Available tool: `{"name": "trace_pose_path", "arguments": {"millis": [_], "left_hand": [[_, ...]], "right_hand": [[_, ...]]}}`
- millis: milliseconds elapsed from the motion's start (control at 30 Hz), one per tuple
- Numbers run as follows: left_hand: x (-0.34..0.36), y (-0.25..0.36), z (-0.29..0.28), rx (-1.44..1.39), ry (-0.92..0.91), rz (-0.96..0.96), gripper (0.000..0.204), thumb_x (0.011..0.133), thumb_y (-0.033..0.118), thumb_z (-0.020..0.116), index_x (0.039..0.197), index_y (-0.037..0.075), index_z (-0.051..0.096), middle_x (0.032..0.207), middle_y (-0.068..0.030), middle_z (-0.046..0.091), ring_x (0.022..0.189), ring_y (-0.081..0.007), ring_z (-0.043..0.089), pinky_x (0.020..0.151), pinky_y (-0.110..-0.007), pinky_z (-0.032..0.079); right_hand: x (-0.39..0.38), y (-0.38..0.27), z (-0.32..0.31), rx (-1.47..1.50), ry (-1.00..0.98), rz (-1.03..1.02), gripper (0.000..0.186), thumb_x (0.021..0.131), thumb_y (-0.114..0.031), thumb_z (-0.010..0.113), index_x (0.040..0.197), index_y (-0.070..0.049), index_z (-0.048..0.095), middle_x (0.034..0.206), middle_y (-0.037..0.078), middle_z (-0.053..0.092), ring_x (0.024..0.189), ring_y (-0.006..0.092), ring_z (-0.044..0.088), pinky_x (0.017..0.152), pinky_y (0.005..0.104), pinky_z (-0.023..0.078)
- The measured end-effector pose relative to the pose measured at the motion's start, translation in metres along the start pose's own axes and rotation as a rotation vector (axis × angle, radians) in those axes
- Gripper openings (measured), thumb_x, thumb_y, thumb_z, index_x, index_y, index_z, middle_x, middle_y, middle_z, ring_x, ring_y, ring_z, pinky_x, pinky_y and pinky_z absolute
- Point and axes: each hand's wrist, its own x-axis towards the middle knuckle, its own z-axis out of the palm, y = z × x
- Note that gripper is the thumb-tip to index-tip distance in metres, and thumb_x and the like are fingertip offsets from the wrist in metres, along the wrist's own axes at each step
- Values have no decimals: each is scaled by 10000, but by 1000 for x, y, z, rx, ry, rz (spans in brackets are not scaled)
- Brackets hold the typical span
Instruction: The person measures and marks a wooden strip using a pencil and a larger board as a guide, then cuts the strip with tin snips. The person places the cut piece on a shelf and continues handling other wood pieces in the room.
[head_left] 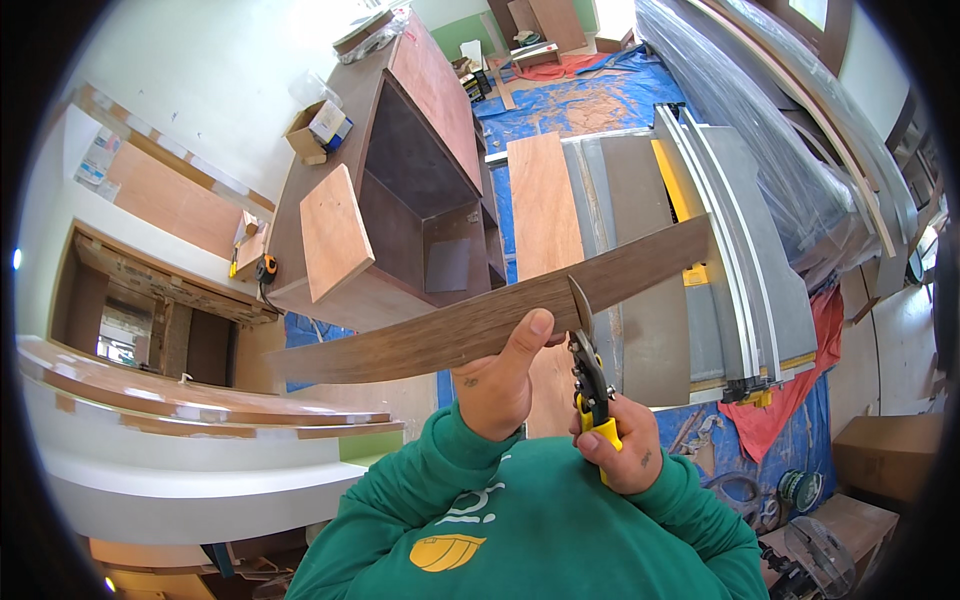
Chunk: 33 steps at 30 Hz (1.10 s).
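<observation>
My left hand [508, 378] grips a long, thin brown wood-grain strip [430, 335], thumb on top. The strip slants across in front of me, its far right end over the saw table. In my right hand [628, 446] is a pair of tin snips [592, 385] with yellow-and-black handles, fingers wrapped round them. The snips' jaws meet the strip's lower edge just right of my left thumb. There a narrow curled sliver [582, 303] of the strip stands up from the cut. The jaw tips are partly hidden.
Beyond the strip stands a table saw [650, 360] with a pale plywood board [545, 205] on it. An open brown cabinet [335, 185] carries a small box [318, 132] and a loose wood panel [335, 232]. Blue sheeting [610, 95] covers the floor; plastic-wrapped material [740, 110] lines the right.
</observation>
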Motion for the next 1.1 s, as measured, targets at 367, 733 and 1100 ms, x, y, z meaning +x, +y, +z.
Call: {"name": "trace_pose_path", "arguments": {"millis": [367, 733, 1100], "left_hand": [[0, -2, 4, -20, -22, -5, 158, 994, 78, 724, 1145, 37, 705, 1063, -84, 742, 957, -190, 718, 838, -391, 618], [-1, -2, 6, -44, 0, -32, 153, 985, 65, 734, 1130, 34, 696, 1037, -74, 737, 942, -181, 720, 840, -374, 616], [4, -8, 8, -22, 20, -93, 137, 987, 85, 737, 1107, 33, 699, 1005, -70, 725, 874, -171, 686, 799, -350, 557]], "right_hand": [[0, 0, -3, -11, -9, 17, 353, 922, -379, 727, 922, -37, 641, 795, 94, 616, 713, 236, 605, 696, 361, 497], [2, -1, -2, -10, 14, 9, 325, 904, -343, 741, 932, -35, 643, 794, 105, 620, 710, 250, 611, 696, 370, 499], [4, 2, -4, -14, 42, 13, 356, 924, -368, 724, 944, -27, 623, 776, 98, 603, 699, 241, 576, 686, 374, 480]]}}
